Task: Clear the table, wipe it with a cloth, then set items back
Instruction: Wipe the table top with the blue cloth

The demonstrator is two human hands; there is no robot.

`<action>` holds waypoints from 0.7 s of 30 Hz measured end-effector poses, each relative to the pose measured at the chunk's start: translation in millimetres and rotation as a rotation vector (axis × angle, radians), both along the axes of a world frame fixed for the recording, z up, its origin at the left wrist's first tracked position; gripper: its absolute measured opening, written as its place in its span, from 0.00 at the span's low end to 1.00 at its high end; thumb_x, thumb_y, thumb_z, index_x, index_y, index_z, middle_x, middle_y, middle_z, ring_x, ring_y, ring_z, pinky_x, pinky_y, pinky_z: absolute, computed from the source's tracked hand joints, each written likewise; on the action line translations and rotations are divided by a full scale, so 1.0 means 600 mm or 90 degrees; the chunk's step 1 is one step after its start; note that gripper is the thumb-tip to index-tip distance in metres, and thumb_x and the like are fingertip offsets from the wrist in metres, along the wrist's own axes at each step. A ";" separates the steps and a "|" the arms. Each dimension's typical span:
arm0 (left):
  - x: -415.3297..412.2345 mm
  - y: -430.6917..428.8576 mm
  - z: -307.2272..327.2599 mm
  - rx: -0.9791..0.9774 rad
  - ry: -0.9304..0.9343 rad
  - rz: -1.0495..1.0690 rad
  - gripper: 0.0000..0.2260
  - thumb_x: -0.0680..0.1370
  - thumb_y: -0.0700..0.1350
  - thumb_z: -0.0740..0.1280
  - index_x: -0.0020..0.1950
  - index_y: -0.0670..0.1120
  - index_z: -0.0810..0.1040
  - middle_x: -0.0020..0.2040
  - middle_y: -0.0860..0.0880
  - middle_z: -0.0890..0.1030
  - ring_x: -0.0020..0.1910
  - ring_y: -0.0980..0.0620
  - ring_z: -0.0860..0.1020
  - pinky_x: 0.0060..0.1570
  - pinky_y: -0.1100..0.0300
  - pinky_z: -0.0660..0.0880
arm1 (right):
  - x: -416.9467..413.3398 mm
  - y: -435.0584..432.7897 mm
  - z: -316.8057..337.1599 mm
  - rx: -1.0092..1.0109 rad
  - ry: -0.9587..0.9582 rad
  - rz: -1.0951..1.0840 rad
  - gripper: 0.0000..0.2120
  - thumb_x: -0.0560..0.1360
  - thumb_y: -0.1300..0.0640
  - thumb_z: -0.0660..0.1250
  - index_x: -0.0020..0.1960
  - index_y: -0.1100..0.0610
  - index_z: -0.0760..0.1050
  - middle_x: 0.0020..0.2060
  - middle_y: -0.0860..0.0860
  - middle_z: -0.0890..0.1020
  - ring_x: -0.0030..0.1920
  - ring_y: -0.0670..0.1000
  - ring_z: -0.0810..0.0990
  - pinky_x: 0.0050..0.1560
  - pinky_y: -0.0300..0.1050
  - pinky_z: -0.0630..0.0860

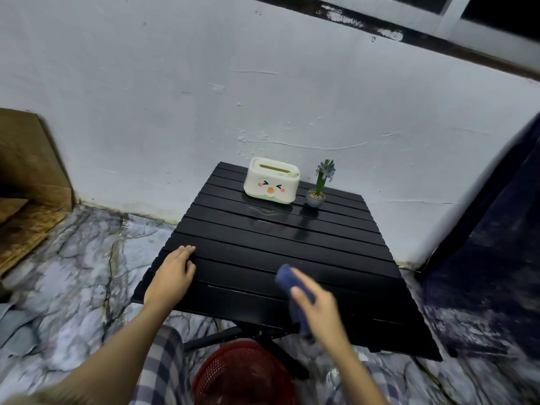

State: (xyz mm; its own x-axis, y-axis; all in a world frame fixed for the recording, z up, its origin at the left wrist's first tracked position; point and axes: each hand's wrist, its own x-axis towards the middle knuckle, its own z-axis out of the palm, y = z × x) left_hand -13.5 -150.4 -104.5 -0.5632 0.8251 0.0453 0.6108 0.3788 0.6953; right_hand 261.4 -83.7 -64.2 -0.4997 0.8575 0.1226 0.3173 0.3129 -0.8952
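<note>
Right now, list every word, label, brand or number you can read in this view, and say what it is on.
No readable text anywhere in this view.
Tissue box: only a drawn cartoon face, no letters.
Flower pot: no label visible.
Blue cloth in the right hand: blurred, no print to be made out.
Black table and red basket: no markings seen.

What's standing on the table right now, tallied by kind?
Tissue box: 1
Potted plant: 1
Total: 2 on the black table. The blue cloth is in the right hand, so not counted.
</note>
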 end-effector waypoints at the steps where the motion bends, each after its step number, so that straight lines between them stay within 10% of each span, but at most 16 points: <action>1: 0.000 0.000 -0.001 -0.001 0.003 -0.003 0.18 0.78 0.41 0.55 0.69 0.45 0.66 0.72 0.46 0.67 0.73 0.51 0.61 0.71 0.51 0.63 | 0.026 0.030 0.013 0.026 -0.023 -0.058 0.16 0.74 0.64 0.65 0.60 0.51 0.73 0.58 0.51 0.79 0.50 0.30 0.76 0.53 0.21 0.68; 6: -0.009 0.001 0.003 0.044 -0.035 0.011 0.17 0.78 0.39 0.56 0.67 0.45 0.69 0.68 0.44 0.72 0.68 0.46 0.69 0.66 0.50 0.68 | 0.102 0.155 -0.006 0.101 -0.262 -0.217 0.17 0.76 0.63 0.62 0.64 0.64 0.69 0.62 0.61 0.76 0.62 0.57 0.75 0.59 0.44 0.69; 10: -0.042 0.011 0.021 0.065 -0.069 0.050 0.16 0.77 0.38 0.58 0.64 0.43 0.73 0.55 0.36 0.80 0.45 0.41 0.78 0.44 0.51 0.72 | 0.031 0.212 -0.041 0.121 -0.310 -0.259 0.18 0.77 0.59 0.59 0.65 0.62 0.68 0.63 0.60 0.74 0.62 0.61 0.73 0.60 0.51 0.70; 21: -0.072 0.021 -0.016 0.003 0.033 -0.036 0.19 0.76 0.38 0.59 0.67 0.46 0.69 0.69 0.44 0.71 0.71 0.49 0.67 0.70 0.54 0.63 | -0.298 0.124 -0.066 0.225 -0.294 0.159 0.21 0.77 0.54 0.60 0.69 0.56 0.64 0.68 0.54 0.70 0.68 0.53 0.67 0.68 0.45 0.63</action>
State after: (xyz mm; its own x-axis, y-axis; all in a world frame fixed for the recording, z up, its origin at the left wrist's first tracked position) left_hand -56.9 -138.0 -113.9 -0.5129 0.8550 0.0770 0.6666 0.3402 0.6633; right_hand 82.6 -9.2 -104.0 -0.7489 0.6550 0.1005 0.5255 0.6794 -0.5122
